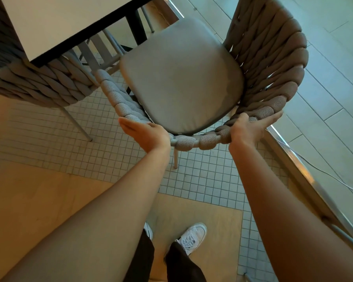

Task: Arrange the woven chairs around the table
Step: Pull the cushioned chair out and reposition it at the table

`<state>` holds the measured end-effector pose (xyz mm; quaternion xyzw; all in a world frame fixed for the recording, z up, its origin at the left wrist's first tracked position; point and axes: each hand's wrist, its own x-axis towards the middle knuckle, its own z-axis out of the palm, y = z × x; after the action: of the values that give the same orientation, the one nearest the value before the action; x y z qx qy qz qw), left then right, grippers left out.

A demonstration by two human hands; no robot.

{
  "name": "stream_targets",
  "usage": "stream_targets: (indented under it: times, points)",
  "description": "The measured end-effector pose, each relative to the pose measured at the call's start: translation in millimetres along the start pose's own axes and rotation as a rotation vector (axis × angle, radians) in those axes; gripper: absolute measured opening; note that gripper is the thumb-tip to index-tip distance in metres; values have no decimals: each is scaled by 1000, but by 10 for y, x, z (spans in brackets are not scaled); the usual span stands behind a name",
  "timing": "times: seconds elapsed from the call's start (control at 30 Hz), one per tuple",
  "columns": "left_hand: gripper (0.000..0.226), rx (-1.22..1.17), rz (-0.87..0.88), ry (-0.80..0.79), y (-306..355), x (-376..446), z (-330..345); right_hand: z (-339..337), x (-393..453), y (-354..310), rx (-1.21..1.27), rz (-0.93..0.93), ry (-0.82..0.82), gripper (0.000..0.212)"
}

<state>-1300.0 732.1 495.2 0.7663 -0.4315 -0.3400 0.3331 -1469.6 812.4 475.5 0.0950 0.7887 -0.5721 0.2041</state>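
Observation:
A woven chair (273,58) with a grey seat cushion (181,78) stands just below me, its seat facing the white table (59,21) at the upper left. My left hand (145,135) lies flat and open against the left side of the chair's curved rim, fingers straight. My right hand (247,129) holds the right side of the same rim, thumb over the woven band and fingers along its outside. A second woven chair (39,84) sits at the left, partly under the table's corner and close to the first chair's arm.
The table's black leg (135,23) stands behind the cushion. A metal floor rail (306,171) runs diagonally at the right with a thin cable (334,180) beyond it. My white shoes (192,237) are on the tiled and wooden floor.

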Motion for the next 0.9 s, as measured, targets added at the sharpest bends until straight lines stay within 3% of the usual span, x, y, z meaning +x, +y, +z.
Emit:
stream_targets:
  times: [0.1,0.2,0.33,0.47,0.57,0.9]
  points:
    - [78,165,126,-99,-26,-58,-78,-43,24,-34,-49,-5,-25,100]
    - [70,599,403,-273,-124,-28,-218,-82,-10,-113,-196,-26,-30,101]
    - [69,880,601,-537,-126,28,-459,-218,-179,-150,-736,-307,-97,93]
    - [69,887,644,-747,-56,65,-701,-352,-507,-85,-1055,-668,-284,77]
    - [70,875,629,-887,19,87,-946,-388,-816,-95,-1185,-741,-409,73]
    - [55,815,692,-802,146,458,-1973,-68,-1956,-300,-1263,-945,-602,81]
